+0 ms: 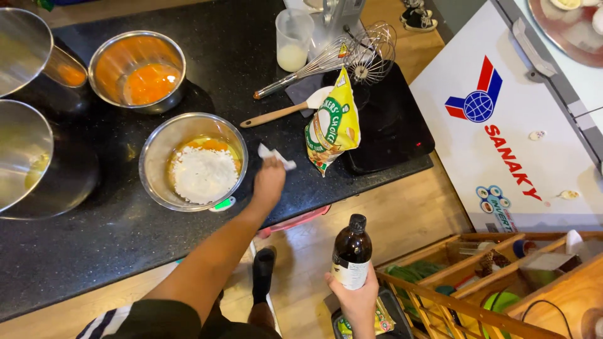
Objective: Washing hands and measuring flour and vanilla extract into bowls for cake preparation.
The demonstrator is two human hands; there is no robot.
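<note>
Left hand (269, 182), fingers closed on a small white measuring spoon (276, 156) just right of the flour-filled steel bowl (188, 164) on the worktop (94, 251); right hand (357, 300) grips a dark bottle (352, 252), apparently awaiting measured pouring.

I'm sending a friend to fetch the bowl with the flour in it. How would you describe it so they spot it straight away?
Start at the black countertop and find the steel bowls on it. The bowl with flour is the one nearest the front edge, just left of the left hand holding a small white scoop. Unlike the bowl of orange liquid behind it, it holds a white powder heap.
</note>
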